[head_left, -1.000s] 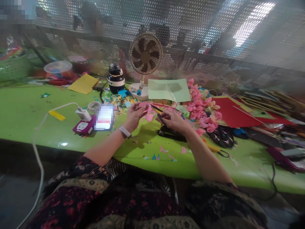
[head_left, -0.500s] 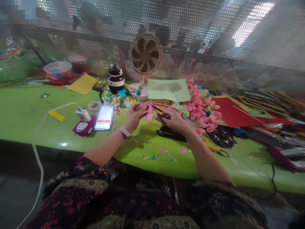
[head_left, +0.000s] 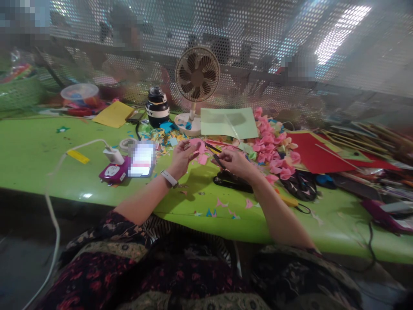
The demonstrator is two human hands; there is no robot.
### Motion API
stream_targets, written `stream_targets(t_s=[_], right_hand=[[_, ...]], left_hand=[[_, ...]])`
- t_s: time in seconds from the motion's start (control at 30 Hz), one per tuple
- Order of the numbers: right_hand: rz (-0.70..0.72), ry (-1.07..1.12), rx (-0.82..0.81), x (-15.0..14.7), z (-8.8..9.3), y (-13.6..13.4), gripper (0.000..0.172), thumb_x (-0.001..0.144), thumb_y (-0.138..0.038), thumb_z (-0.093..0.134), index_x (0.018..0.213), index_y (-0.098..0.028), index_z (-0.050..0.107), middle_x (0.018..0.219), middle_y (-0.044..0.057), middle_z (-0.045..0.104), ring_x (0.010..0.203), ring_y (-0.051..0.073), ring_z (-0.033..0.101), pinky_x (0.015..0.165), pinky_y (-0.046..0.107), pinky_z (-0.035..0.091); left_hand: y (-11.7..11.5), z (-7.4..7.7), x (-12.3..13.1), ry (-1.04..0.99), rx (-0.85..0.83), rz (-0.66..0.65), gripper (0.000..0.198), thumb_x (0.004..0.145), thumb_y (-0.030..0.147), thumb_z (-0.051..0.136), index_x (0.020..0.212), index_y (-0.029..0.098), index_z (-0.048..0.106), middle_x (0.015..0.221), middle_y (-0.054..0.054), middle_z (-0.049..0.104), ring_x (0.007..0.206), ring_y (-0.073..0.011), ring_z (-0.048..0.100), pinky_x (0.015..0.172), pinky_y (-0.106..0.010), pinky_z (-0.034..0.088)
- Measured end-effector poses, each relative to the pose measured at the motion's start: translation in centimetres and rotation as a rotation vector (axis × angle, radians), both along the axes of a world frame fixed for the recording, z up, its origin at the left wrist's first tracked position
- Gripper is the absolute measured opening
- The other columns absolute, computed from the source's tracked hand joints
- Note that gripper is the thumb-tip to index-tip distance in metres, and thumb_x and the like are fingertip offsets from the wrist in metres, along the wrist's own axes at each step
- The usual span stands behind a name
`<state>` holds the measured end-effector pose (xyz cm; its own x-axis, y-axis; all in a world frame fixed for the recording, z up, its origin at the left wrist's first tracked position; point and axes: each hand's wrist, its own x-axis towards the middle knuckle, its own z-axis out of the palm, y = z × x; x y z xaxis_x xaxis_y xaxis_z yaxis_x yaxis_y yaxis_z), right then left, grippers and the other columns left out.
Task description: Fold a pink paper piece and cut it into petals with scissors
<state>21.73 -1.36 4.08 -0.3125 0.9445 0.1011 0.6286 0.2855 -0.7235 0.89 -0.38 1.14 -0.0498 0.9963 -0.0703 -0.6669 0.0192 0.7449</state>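
Note:
Pinched between the fingers of my left hand (head_left: 183, 157) is a piece of pink paper (head_left: 202, 158), held above the green table (head_left: 193, 193). My right hand (head_left: 234, 162) is closed around dark scissors (head_left: 213, 148), whose blades point left toward the paper. The blades look parted, with their tips close to the paper's right side. A black stapler-like object (head_left: 230, 183) lies under my right hand. To the right of that hand is a heap of pink paper petals (head_left: 269, 140).
A fan (head_left: 197, 75), a black bottle (head_left: 157, 107) and a pale green sheet (head_left: 229, 122) stand or lie behind my hands. A phone (head_left: 141, 159) and a purple power socket (head_left: 112, 172) are at left. Red paper (head_left: 314, 153) lies at right.
The scissors' tips have shifted slightly right, away from the pink paper. My left hand is nearly unchanged.

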Motion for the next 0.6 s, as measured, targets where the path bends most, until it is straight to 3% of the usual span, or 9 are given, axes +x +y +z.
stream_targets(t_s=[0.3, 0.6], right_hand=[[-0.017, -0.006, -0.022, 0.08, -0.29, 0.33, 0.051, 0.073, -0.07, 0.077, 0.075, -0.021, 0.064, 0.069, 0.003, 0.063, 0.065, 0.017, 0.058, 0.057, 0.029, 0.043], [-0.01, 0.039, -0.032, 0.15, -0.71, 0.52, 0.057, 0.068, -0.075, 0.075, 0.073, -0.019, 0.066, 0.063, 0.001, 0.061, 0.058, 0.014, 0.055, 0.054, 0.027, 0.042]], left_hand=[[0.34, -0.21, -0.19, -0.002, -0.017, 0.014, 0.034, 0.069, 0.013, 0.088, 0.085, 0.021, 0.059, 0.08, 0.004, 0.069, 0.074, -0.0091, 0.066, 0.068, -0.021, 0.048], [0.62, -0.34, -0.29, 0.041, -0.003, 0.059, 0.037, 0.066, 0.017, 0.09, 0.088, 0.02, 0.06, 0.077, 0.004, 0.068, 0.071, -0.0078, 0.064, 0.068, -0.02, 0.048]])
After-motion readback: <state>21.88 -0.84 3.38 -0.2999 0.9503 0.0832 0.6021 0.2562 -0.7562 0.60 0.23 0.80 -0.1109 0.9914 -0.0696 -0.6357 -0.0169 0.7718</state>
